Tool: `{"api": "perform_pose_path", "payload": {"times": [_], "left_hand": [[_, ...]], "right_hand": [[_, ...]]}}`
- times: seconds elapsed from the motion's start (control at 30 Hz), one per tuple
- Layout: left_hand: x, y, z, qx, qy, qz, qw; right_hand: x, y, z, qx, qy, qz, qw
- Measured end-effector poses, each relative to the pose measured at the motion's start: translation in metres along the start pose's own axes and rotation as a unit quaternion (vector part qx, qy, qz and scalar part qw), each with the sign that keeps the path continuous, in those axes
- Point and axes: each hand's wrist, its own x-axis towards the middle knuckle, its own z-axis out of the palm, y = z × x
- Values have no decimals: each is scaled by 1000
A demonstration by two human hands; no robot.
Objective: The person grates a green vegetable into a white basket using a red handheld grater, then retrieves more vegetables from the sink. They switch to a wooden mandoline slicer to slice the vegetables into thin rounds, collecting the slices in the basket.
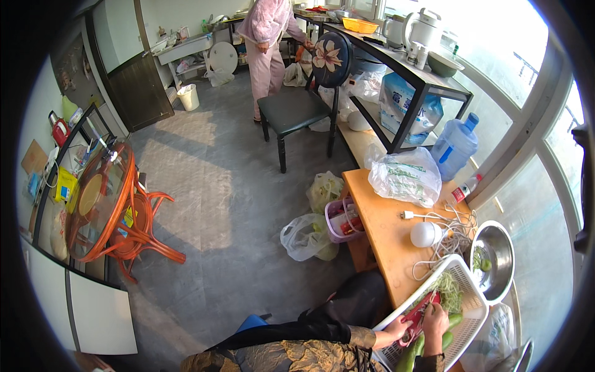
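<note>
My left hand (396, 327) grips the lower end of a red vegetable grater (422, 310), which slants across a white plastic basket (475, 321). Over the grater's face is my right hand (435, 319), fingers bent and touching it; whatever may be under them is hidden. A heap of pale green vegetable shreds (448, 290) lies in the basket beyond the grater. Beside and beneath my right wrist are long green vegetables, like cucumbers or gourds (411, 355). A steel bowl (504, 265) next to the basket has some green scraps in it.
On the wooden bench (372, 209) are a light bulb (424, 234), a coiled white cable (458, 239) and a plastic bag (409, 174). A purple basket (335, 223) and bags of vegetables (307, 237) stand on the floor. Farther off, a person (269, 51) stands by a chair (297, 111).
</note>
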Motion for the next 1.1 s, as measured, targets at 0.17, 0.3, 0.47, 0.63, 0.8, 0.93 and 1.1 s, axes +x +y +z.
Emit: {"api": "perform_pose_path", "payload": {"times": [0.17, 0.3, 0.47, 0.63, 0.8, 0.93, 1.1], "left_hand": [[-3, 5, -5, -52, -35, 27, 998], [-16, 18, -12, -52, -117, 92, 987], [-13, 16, -12, -42, -41, 127, 990], [-8, 9, -10, -86, -70, 79, 991], [-23, 25, -12, 94, -58, 245, 963], [-45, 46, -21, 202, -25, 415, 887], [-54, 78, -35, 209, -86, 358, 906]], "right_hand": [[-46, -19, -29, 33, -1, 31, 999], [-56, -30, -43, 113, 78, 57, 989], [-79, -35, -35, 101, 32, -29, 994], [-104, -5, -47, -65, -25, 94, 993], [-106, 25, -68, 170, 33, 141, 975], [-107, 25, -67, 251, 69, 170, 950], [-125, 26, -59, 366, 112, 201, 902]]}}
